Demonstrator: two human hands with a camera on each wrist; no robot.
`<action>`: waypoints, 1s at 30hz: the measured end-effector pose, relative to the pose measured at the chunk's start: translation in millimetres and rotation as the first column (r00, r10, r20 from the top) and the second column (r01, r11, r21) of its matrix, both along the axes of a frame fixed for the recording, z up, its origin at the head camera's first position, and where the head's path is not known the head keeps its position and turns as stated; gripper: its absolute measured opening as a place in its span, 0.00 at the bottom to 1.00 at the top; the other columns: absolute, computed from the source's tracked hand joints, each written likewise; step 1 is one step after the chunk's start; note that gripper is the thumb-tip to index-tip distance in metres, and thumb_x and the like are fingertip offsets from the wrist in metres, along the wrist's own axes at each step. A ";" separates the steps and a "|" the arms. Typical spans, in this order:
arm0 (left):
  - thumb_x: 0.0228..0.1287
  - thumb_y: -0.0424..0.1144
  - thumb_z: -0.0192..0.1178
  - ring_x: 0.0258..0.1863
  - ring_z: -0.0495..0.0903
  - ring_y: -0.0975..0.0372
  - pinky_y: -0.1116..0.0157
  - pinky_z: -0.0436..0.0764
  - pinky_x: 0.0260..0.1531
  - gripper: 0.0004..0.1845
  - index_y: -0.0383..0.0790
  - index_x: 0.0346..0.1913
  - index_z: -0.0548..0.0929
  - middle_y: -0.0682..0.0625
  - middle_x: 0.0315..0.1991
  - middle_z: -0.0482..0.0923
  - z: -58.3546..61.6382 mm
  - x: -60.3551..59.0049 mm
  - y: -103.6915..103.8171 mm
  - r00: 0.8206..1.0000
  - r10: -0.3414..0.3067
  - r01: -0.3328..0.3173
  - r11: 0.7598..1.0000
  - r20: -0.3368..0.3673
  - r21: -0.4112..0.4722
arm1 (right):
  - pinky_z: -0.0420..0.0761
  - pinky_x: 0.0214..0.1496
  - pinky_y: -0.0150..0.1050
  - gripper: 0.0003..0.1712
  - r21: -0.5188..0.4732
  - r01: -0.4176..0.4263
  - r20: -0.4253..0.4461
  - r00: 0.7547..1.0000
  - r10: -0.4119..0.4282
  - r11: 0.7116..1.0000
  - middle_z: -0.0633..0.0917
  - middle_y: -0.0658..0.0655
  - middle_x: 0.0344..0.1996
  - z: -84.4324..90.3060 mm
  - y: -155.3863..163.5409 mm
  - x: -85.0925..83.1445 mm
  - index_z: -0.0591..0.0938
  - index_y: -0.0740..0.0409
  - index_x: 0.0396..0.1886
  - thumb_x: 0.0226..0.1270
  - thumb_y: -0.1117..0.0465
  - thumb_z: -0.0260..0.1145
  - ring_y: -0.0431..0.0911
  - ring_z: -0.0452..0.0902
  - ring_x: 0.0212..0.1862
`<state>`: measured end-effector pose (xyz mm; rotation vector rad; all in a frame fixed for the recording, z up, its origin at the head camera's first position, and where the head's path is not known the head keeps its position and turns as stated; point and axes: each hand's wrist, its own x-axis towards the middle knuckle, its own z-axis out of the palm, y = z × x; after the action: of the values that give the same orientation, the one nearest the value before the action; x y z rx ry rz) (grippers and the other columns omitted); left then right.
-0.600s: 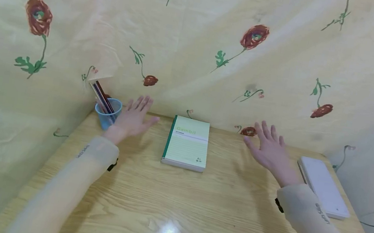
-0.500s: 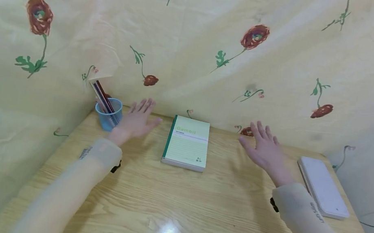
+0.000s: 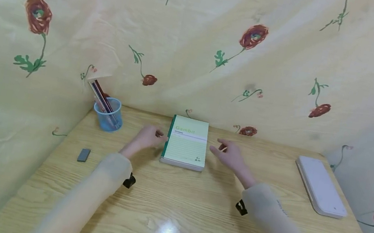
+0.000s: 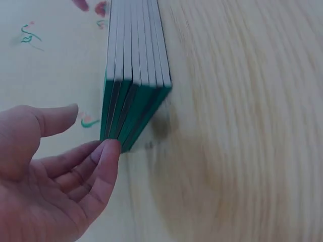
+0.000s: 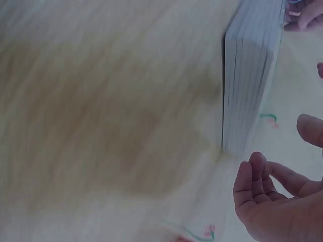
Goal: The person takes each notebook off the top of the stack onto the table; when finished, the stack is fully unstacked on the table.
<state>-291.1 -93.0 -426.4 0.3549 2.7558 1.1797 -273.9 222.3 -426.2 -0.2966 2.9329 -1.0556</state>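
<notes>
A green notebook stack (image 3: 186, 143) marked "Gambit" lies flat at the middle back of the wooden table (image 3: 171, 212). My left hand (image 3: 148, 137) is at its left edge; in the left wrist view a fingertip (image 4: 110, 148) touches the green spine (image 4: 132, 108), with the fingers relaxed and holding nothing. Just off the notebook's right edge hovers my right hand (image 3: 227, 153). In the right wrist view its loosely bent fingers (image 5: 257, 181) sit close to the white page edge (image 5: 247, 75) without touching it.
A blue cup (image 3: 108, 115) of pencils stands at the back left corner. A small grey eraser (image 3: 83, 155) lies near the left edge. A white flat case (image 3: 321, 186) lies at the right. Flowered cloth (image 3: 197, 52) walls in the table on three sides.
Both hands have come down and inward from a spread, raised pose to the notebook's two sides. The left arm's shift has uncovered the grey eraser.
</notes>
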 end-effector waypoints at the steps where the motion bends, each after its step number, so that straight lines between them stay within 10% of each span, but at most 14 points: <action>1: 0.70 0.40 0.62 0.44 0.81 0.51 0.56 0.80 0.45 0.20 0.25 0.54 0.81 0.37 0.45 0.82 -1.8 1.5 2.7 0.999 0.014 -0.015 1.000 0.029 0.021 | 0.77 0.38 0.42 0.34 -0.027 0.003 0.022 1.000 -0.002 1.000 0.82 0.66 0.42 -3.0 -4.4 0.9 0.71 0.74 0.66 0.72 0.52 0.65 0.54 0.78 0.41; 14: 0.65 0.43 0.69 0.47 0.81 0.52 0.54 0.79 0.49 0.23 0.29 0.55 0.80 0.40 0.48 0.82 -25.9 15.0 26.3 0.982 0.172 -0.179 0.978 0.080 0.102 | 0.75 0.37 0.37 0.29 -0.176 0.075 0.101 0.993 -0.057 0.982 0.79 0.59 0.37 -22.5 -36.0 10.6 0.74 0.75 0.62 0.66 0.62 0.69 0.51 0.75 0.41; 30: 0.64 0.38 0.69 0.28 0.71 0.59 0.65 0.72 0.31 0.14 0.30 0.45 0.84 0.47 0.29 0.77 -32.0 14.6 28.6 0.982 0.185 -0.189 0.972 0.040 0.142 | 0.76 0.39 0.38 0.28 -0.186 0.087 0.064 0.995 -0.076 0.979 0.80 0.58 0.38 -31.0 -36.8 12.7 0.76 0.71 0.63 0.67 0.62 0.69 0.50 0.77 0.42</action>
<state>-276.5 -64.4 -458.4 0.0928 2.7365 1.4228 -261.3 185.4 -457.3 -0.1457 2.8215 -1.3335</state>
